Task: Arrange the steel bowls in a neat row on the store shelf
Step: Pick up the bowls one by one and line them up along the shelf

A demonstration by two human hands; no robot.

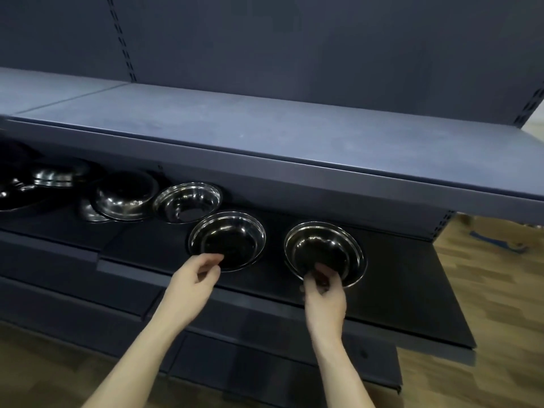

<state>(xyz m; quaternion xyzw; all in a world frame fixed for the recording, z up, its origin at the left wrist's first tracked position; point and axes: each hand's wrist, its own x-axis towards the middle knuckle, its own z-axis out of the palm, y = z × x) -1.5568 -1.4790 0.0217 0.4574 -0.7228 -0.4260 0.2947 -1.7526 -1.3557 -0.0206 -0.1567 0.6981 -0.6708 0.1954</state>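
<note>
- Nearest me, both bare forearms reach up from the bottom edge over the wooden floor toward the dark lower shelf.
- My left hand sits at the near rim of the middle bowl; its fingers curl together with the thumb close against them at the rim, though I cannot tell whether they truly pinch it.
- My right hand is at the near rim of the right bowl; its fingers are bunched over the edge and look closed on the rim.
- These two steel bowls stand upright, well apart from each other, near the front of the lower shelf.
- Just behind and to the left, a third bowl stands just beside the middle one, tilted toward me.
- Further left, a fourth bowl leans on another piece beneath it, and more steel ware lies jumbled in shadow.
- Above all of them, the upper shelf runs across, with the grey back panel behind it.
</note>
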